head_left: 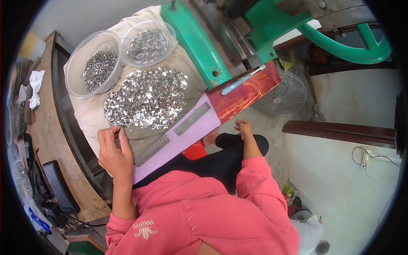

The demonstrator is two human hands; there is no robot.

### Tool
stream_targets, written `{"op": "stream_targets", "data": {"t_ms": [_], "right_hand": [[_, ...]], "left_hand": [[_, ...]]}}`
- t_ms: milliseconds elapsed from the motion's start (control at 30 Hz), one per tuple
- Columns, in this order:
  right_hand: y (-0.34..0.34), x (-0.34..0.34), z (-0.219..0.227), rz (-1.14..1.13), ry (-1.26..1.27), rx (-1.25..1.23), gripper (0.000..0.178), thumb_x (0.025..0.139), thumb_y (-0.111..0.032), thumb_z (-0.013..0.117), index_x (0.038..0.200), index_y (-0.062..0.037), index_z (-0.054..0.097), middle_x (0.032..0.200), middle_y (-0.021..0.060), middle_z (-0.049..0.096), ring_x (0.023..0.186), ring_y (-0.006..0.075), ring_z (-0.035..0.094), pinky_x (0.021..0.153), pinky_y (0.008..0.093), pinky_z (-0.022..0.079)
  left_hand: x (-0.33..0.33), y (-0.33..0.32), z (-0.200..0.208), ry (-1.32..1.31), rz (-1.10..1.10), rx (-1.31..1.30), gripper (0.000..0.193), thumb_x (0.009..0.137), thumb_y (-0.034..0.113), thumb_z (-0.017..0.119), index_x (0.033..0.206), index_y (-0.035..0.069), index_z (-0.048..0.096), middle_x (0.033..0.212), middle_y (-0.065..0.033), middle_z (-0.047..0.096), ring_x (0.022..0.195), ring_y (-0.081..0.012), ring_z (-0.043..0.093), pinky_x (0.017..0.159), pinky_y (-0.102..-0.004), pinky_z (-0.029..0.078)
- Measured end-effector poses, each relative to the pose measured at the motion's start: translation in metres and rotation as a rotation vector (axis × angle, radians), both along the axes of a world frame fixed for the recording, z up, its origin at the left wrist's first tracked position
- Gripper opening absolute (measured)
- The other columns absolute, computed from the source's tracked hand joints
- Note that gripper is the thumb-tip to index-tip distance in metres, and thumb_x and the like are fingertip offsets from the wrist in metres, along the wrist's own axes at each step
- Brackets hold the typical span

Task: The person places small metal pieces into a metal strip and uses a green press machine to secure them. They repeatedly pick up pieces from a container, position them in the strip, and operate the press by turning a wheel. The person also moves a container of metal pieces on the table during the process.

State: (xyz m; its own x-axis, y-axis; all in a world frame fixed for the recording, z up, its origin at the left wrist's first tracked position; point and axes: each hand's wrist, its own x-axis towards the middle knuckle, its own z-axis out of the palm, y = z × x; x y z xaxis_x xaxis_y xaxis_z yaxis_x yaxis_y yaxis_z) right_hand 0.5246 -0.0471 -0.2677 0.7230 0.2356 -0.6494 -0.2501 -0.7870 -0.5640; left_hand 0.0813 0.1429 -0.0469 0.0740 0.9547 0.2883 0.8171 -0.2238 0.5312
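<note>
A pile of small shiny metal pieces point(148, 100) lies spread on a beige cloth point(91, 121). At the near left edge of the pile is my left hand point(114, 151), its thumb and forefinger pinched together; what is between them, if anything, is too small to make out. My right hand point(243, 127) hovers over my knee, to the right of the work surface, fingers curled in. Anything inside those fingers is hidden. Nearest the left hand's thumb, a flat metal strip point(151, 150) rests along a pink checked cloth point(202, 125). A second grey bar point(192, 119) lies farther up it.
Behind the pile stand a clear tub point(71, 70) of small metal parts and a clear bowl point(171, 34) of thin metal pieces. A green machine frame point(193, 46) rises at the back. A pale blue-handled tool point(238, 84) lies on a red board point(250, 95). A fan point(289, 91) is at right.
</note>
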Motion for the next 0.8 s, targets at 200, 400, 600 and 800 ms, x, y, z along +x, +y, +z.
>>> {"op": "stream_targets", "data": {"t_ms": [200,400,600,800], "right_hand": [[0.012,-0.010,-0.003,0.019,0.081,0.045,0.018,0.090,-0.023,0.065,0.104,-0.0119,0.066,0.098,0.0006,0.068,0.086,0.0157,0.068,0.061,0.0367,0.036],[0.038,-0.031,0.026,-0.068,0.042,0.141,0.011,0.090,-0.002,0.062,0.097,0.0051,0.066,0.087,0.0093,0.067,0.073,0.0187,0.066,0.067,0.0282,0.056],[0.027,-0.006,-0.010,-0.032,-0.124,0.180,0.014,0.088,-0.003,0.065,0.099,0.0049,0.068,0.089,0.0096,0.068,0.073,0.0164,0.066,0.065,0.0274,0.055],[0.017,0.029,-0.044,0.195,-0.389,-0.111,0.035,0.079,-0.017,0.078,0.108,0.0004,0.070,0.098,0.0163,0.072,0.088,0.0280,0.070,0.080,0.0379,0.054]], "left_hand": [[0.001,0.001,0.001,0.002,0.001,0.008,0.007,0.090,0.013,0.066,0.094,0.008,0.061,0.091,-0.0060,0.059,0.072,-0.0297,0.063,0.060,-0.0394,0.047],[0.000,0.001,0.000,0.006,0.008,0.002,0.007,0.090,0.012,0.066,0.093,0.008,0.061,0.090,-0.0063,0.059,0.071,-0.0290,0.063,0.060,-0.0393,0.047],[0.003,0.001,0.002,0.007,0.010,-0.022,0.006,0.090,0.011,0.065,0.094,0.007,0.061,0.089,-0.0063,0.059,0.072,-0.0266,0.063,0.061,-0.0380,0.048],[0.003,0.002,0.003,0.010,-0.008,-0.029,0.007,0.090,0.009,0.064,0.096,0.006,0.060,0.088,-0.0074,0.058,0.072,-0.0268,0.063,0.062,-0.0381,0.048]]}}
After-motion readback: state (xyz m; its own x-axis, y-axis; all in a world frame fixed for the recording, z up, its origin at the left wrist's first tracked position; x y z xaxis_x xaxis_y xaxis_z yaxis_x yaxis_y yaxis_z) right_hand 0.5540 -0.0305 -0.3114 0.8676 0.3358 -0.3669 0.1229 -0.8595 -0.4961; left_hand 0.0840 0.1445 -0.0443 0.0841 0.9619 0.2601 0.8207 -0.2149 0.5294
